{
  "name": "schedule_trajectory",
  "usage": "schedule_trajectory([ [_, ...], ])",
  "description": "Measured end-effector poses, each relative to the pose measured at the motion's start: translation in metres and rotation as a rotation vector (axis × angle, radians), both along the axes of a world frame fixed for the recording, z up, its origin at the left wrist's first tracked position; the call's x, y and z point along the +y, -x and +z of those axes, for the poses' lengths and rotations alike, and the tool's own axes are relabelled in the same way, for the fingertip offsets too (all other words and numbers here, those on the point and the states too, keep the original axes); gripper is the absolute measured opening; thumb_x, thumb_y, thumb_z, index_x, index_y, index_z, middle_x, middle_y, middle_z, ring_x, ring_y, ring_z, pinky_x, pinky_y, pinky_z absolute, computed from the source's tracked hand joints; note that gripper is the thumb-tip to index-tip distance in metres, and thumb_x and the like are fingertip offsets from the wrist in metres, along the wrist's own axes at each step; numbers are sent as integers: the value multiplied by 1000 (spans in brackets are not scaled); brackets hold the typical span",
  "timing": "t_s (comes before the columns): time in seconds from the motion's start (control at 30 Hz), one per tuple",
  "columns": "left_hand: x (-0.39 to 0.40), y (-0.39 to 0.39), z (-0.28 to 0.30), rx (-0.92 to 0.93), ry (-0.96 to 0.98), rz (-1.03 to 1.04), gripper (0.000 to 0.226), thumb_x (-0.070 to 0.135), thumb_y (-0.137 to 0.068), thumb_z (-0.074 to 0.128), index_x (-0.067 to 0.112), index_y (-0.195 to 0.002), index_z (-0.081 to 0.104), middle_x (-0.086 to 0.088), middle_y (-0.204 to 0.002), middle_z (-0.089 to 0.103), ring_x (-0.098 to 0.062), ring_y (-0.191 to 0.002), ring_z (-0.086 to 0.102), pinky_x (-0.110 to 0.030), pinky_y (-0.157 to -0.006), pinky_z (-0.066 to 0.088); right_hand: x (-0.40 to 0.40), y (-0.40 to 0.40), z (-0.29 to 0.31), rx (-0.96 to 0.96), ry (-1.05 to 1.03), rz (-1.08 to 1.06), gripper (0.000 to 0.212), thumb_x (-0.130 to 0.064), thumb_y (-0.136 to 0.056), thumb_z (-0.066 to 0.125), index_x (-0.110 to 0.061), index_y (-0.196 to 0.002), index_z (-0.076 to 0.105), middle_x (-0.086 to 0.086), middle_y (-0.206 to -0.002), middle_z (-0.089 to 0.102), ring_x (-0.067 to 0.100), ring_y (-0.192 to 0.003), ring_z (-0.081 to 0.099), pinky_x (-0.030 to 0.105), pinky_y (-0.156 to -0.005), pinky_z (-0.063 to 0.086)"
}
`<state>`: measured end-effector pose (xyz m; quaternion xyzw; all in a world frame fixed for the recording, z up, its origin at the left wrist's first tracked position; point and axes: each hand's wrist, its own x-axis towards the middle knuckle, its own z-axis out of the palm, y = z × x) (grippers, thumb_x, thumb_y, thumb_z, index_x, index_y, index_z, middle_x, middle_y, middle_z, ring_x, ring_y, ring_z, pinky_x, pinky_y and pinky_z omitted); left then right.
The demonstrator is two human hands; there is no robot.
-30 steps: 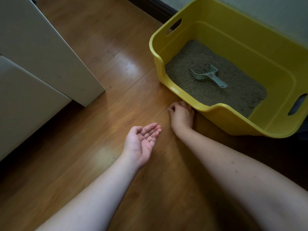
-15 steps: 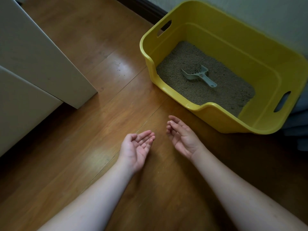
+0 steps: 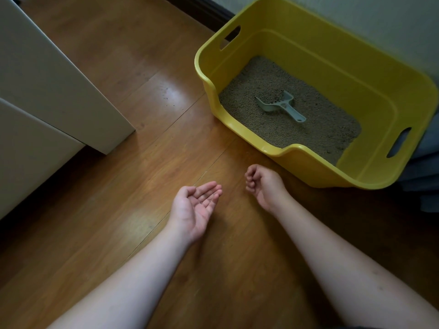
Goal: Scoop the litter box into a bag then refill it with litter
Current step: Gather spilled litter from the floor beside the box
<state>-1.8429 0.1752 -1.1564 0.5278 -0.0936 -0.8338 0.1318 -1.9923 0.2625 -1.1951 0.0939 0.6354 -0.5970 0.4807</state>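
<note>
A yellow litter box (image 3: 294, 148) stands on the wooden floor by the wall, at the upper right. Grey litter (image 3: 320, 129) covers its bottom, and a pale blue-grey scoop (image 3: 280, 105) lies on the litter with some in its bowl. My left hand (image 3: 194, 207) is held palm up and open above the floor, in front of the box, with a few tiny litter grains on its fingers. My right hand (image 3: 263, 184) is just to the right of it, near the box's low front lip. Its fingers are curled in, and nothing shows in them.
A white cabinet (image 3: 47, 79) stands at the left, its corner jutting toward the middle. A few dark grains (image 3: 166, 97) lie scattered on the floor left of the box. Grey-blue fabric (image 3: 425, 176) lies at the right edge, behind the box. A dark baseboard (image 3: 202, 10) runs along the wall.
My right hand left the floor beside the box's front wall, opened near my left palm, then curled its fingers in. My left hand stayed palm up. The view shifted slightly.
</note>
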Motion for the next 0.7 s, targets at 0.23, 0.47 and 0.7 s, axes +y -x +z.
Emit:
schedule_trajectory([
  [0.23,-1,0,1,-6,3,-2,44,16,-98,28,-11,-98,64,-24,-90,72,-32,-97,66,-30,-84,54,-15,13,-12,386,-211,90,25,-17,-90,45,-22,-81,68,-6,-71,54,10,-64,47,26,-61,37],
  [0.47,-2,-1,2,-5,7,3,45,16,-98,29,-11,-98,64,-25,-91,72,-32,-96,66,-30,-79,57,-26,16,-23,1043,-509,419,32,-29,-95,55,-11,-122,59,11,-117,64,26,-110,58,34,-97,43],
  [0.7,1,-3,1,-3,18,-8,45,16,-97,29,-11,-99,65,-26,-94,72,-33,-98,66,-31,-81,57,-30,21,-30,1161,-625,519,23,-26,-98,49,-13,-114,59,10,-110,65,28,-103,61,35,-86,45],
])
